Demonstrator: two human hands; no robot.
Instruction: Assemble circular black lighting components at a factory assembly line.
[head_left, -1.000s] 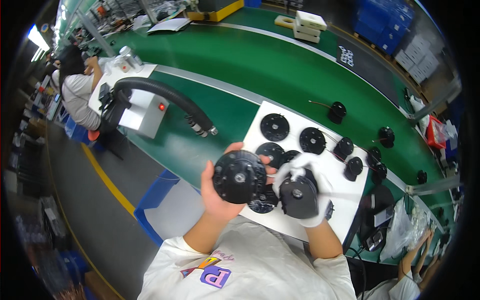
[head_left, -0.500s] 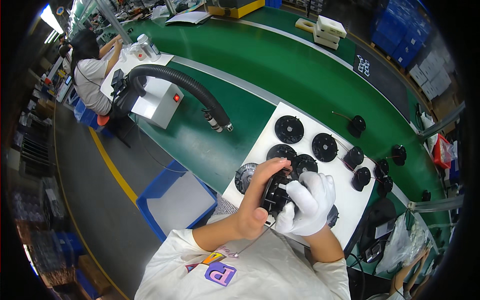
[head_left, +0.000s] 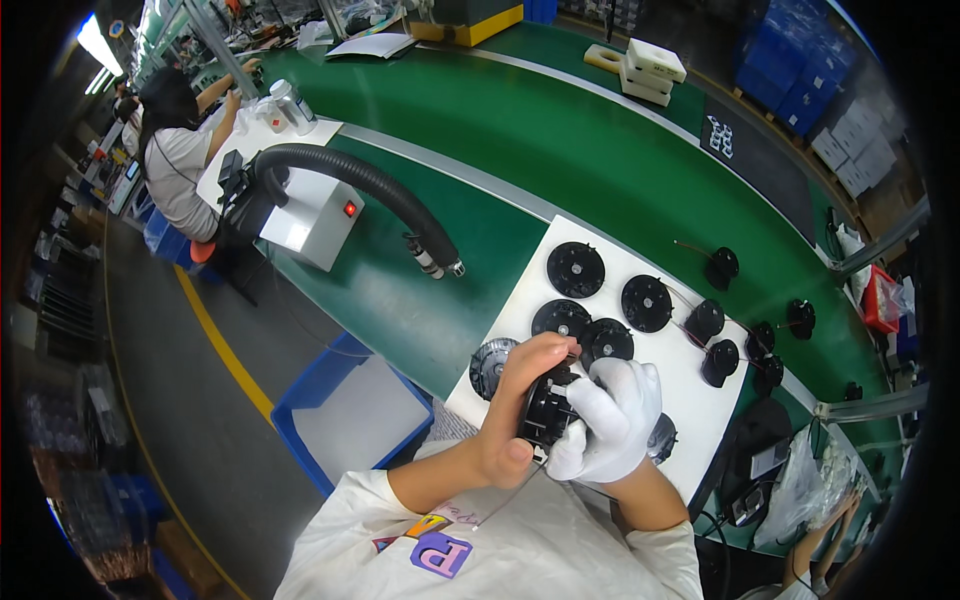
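In front of my chest, a black round plastic housing sits tilted between my two hands. My bare left hand is wrapped round its left side, with the thumb low and the fingers over the top. My right hand, in a white glove, grips the other side with bent fingers. A thin wire hangs from the housing toward my shirt. Beyond my hands, several black disc-shaped parts lie on a white board. My fingers partly hide the inside of the housing.
Black cup-shaped parts with wires stand at the right. A fume hose arches from a white box on the green bench. Below left is a blue bin. A co-worker sits at far left; another person's hands show lower right.
My hands and the housing have shifted slightly left and down in the picture, and the housing seems a little turned. Both hands keep their grip. The whole view has moved slightly.
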